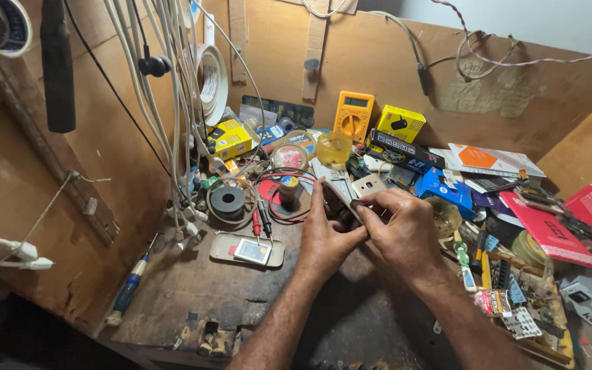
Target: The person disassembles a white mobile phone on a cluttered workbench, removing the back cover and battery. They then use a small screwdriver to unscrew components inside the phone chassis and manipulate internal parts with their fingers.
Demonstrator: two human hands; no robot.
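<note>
Head view: L hand [323, 236] + R hand [402, 229] both clamped on phone [339, 203], long axis up-left.

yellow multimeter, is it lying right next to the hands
No, the yellow multimeter leans against the back board, well beyond the left hand and right hand.

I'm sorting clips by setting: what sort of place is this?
Most likely a small phone or electronics repair bench: an orange multimeter leans on the wooden wall, solder spool sits nearby, and both hands, left hand and right hand, hold a phone.
</note>
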